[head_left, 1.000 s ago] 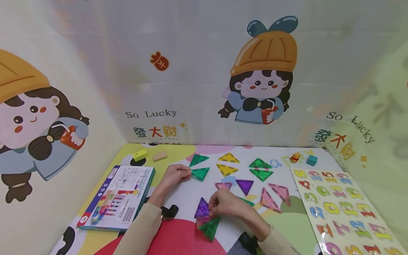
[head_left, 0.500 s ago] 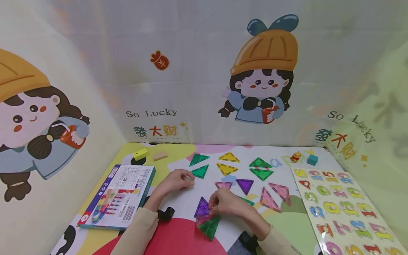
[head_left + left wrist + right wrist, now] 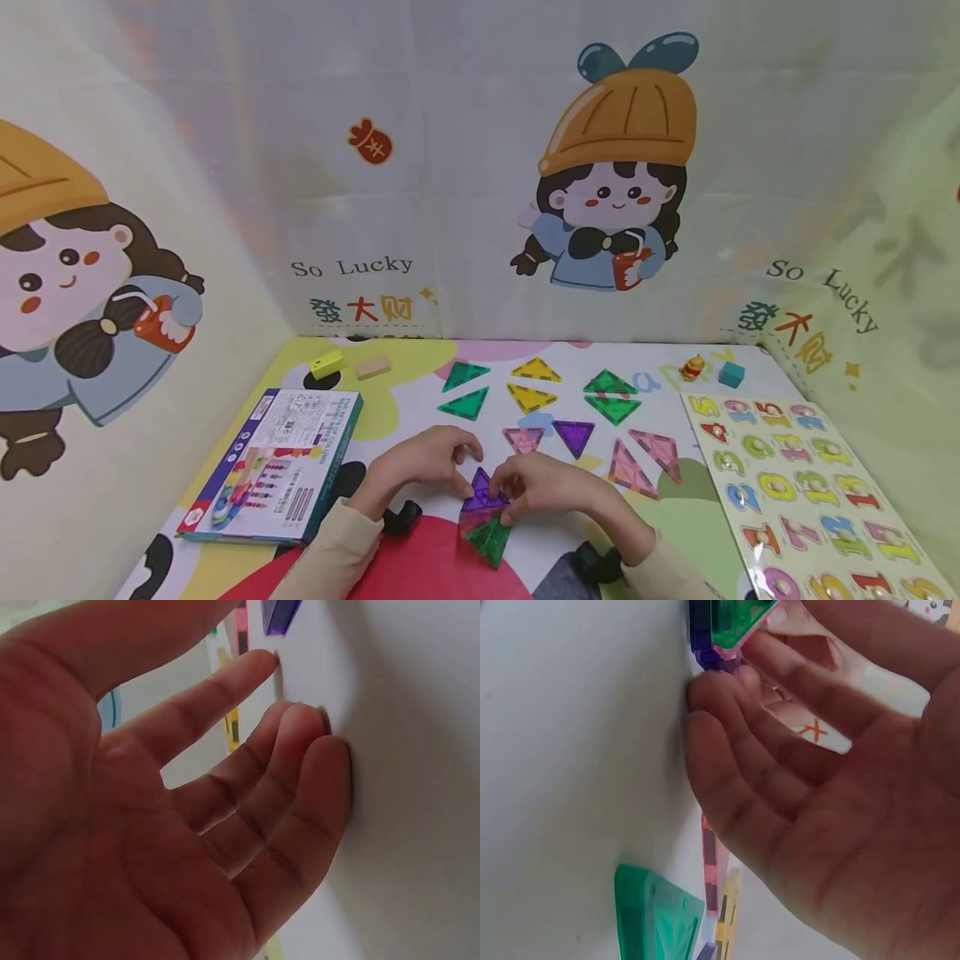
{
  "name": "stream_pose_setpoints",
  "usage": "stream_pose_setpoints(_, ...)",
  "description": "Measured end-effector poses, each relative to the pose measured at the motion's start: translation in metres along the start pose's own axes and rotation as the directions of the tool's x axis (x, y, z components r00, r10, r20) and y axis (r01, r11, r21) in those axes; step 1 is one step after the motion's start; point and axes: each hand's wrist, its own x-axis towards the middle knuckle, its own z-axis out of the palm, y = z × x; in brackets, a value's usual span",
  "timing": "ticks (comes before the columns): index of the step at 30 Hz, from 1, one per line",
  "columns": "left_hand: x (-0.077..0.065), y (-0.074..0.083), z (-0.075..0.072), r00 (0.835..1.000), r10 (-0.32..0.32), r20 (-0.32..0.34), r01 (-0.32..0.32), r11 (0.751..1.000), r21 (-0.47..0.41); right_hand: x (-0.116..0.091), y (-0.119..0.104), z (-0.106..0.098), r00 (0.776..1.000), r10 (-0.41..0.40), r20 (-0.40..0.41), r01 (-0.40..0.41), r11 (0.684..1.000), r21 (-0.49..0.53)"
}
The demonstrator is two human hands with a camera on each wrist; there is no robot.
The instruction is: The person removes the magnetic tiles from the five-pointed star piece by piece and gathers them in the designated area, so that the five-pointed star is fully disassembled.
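Observation:
In the head view, my right hand pinches a small joined group of translucent triangular magnetic tiles by its right side. A purple tile is at the top of this group, a pink tile in the middle and a green tile at the near end. My left hand is just left of the group, thumb and fingers spread apart and holding nothing. In the left wrist view its fingertips rest on the table, below a purple tile corner. The right fingers partly hide the group.
Behind the hands lie loose triangles: green pairs, a yellow pair, pink ones and a purple one. A boxed toy lies left, a number puzzle board right. Small blocks stand at the back.
My left hand has let go of the left green triangle and come nearer, right beside the joined tiles. My right hand keeps hold of the group with little movement.

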Motion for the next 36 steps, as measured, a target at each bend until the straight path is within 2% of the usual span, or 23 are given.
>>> stream_pose_setpoints(6, -0.002, 0.007, 0.007, 0.995, 0.103, -0.004, -0.102, 0.987, 0.121, -0.002, 0.003, 0.002, 0.999, -0.040, 0.007, 0.040, 0.998, -0.055)
stream_pose_setpoints(12, -0.001, 0.011, 0.011, 0.989, 0.146, -0.011, -0.141, 0.970, 0.197, -0.001, 0.004, 0.004, 0.999, -0.051, -0.012, 0.050, 0.996, -0.076)
stream_pose_setpoints(17, -0.004, 0.018, 0.011, 0.992, 0.129, -0.005, -0.126, 0.971, 0.205, 0.000, 0.004, 0.005, 0.999, -0.043, -0.014, 0.041, 0.997, -0.070)
stream_pose_setpoints(27, -0.012, 0.027, 0.017, 1.000, 0.019, -0.018, -0.015, 0.982, 0.189, 0.001, 0.004, 0.005, 0.999, -0.035, -0.003, 0.035, 0.999, -0.034)
stream_pose_setpoints(36, -0.015, 0.028, 0.019, 0.999, 0.014, -0.045, -0.004, 0.975, 0.223, -0.004, -0.001, 0.009, 0.997, -0.065, 0.030, 0.067, 0.995, -0.070)
